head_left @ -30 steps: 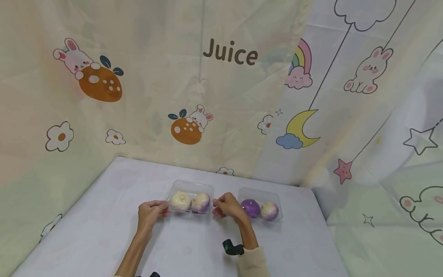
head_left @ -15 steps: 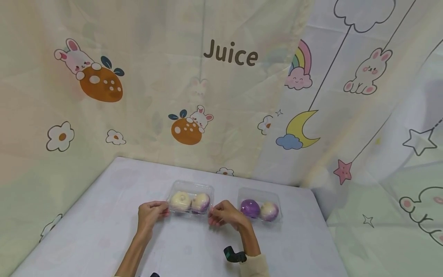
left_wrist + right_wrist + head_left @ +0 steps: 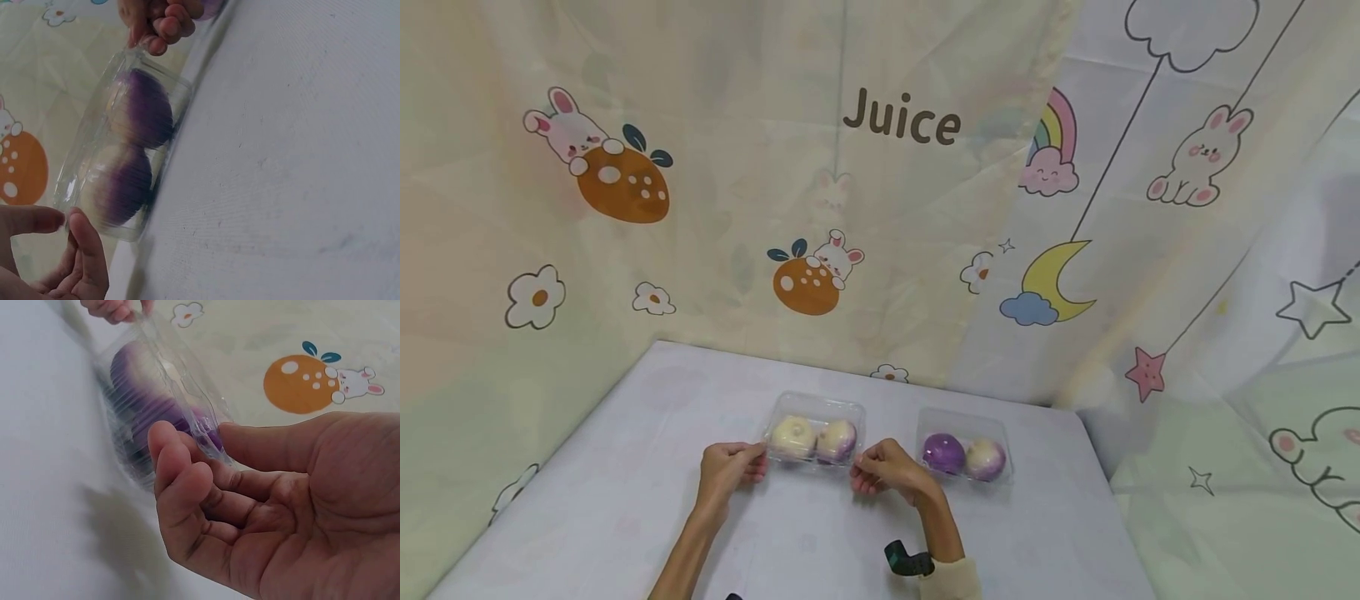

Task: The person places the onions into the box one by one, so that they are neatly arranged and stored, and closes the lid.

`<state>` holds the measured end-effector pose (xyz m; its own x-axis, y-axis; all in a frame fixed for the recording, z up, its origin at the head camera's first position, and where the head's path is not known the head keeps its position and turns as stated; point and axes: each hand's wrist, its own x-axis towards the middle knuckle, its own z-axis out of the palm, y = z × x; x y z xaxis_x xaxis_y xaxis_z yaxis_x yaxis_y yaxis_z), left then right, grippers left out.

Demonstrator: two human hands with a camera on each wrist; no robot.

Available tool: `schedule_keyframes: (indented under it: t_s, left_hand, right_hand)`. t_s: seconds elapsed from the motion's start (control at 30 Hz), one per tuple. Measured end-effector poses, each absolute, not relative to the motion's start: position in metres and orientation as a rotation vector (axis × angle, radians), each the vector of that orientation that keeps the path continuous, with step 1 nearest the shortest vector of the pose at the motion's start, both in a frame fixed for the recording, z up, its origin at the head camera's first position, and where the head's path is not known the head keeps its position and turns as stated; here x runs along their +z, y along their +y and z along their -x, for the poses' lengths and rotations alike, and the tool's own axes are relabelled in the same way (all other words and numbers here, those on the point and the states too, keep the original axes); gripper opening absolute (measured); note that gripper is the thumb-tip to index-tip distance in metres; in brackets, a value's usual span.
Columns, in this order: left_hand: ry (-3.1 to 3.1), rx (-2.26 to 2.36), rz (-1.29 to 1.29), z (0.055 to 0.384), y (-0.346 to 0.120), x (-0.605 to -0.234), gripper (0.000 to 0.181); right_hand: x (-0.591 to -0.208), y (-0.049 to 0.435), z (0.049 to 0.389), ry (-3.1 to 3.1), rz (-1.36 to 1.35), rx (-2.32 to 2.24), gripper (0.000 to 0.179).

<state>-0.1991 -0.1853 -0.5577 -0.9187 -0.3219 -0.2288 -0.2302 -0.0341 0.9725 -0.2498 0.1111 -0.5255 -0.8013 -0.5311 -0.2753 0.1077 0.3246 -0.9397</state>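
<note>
A clear plastic box (image 3: pixel 826 407) on the white table holds two round, onion-like vegetables, one mostly cream (image 3: pixel 793 437) and one cream and purple (image 3: pixel 837 441). My left hand (image 3: pixel 727 477) pinches the box's left rim between thumb and forefinger. At the opposite end, my right hand (image 3: pixel 891 469) pinches the rim at the front right corner, its other fingers curled loosely below. In the right wrist view the right thumb (image 3: pixel 275 445) lies against the thin plastic edge, with the fingertips on the other side. Both vegetables (image 3: pixel 150 109) show through the box wall in the left wrist view.
To the right stands a second clear box (image 3: pixel 962 421) with a purple vegetable (image 3: pixel 943 452) and a cream-purple one (image 3: pixel 985 460). Printed cloth (image 3: pixel 715 208) hangs behind the table (image 3: pixel 805 533). A black wrist device (image 3: pixel 907 560) sits at the right sleeve.
My right hand has moved slightly left and toward me, from beside the box's right end to its front right corner. The left hand stays at the left rim.
</note>
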Motion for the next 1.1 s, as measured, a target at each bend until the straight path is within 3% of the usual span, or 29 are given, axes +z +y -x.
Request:
schedule_keyframes:
  t_s: [1.1]
  left_hand:
    - [-2.086, -2.276, -0.533, 0.1994, -0.1868, -0.5594, 0.029]
  right_hand:
    - [-0.5340, 0.1154, 0.2503, 1.999, 0.329, -1.592, 0.035]
